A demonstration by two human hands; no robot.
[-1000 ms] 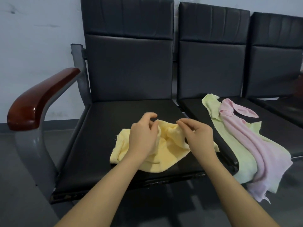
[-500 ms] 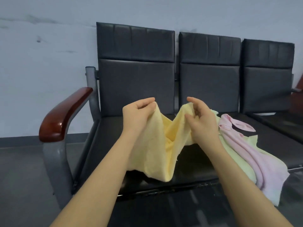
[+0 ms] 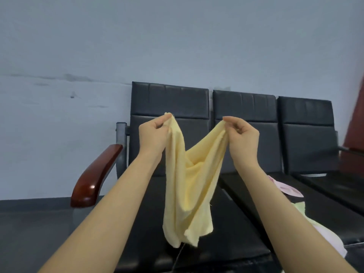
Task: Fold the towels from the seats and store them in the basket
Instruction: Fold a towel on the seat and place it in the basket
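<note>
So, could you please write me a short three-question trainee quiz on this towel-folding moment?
1. True or false: the yellow towel lies flat on the seat.
2. Which hand pinches a top corner: A the left hand only, B the right hand only, C both?
3. Fill in: beside the pink towel lies a pale ___ towel.

Key: 1 false, it hangs in the air; 2 C; 3 green.
</note>
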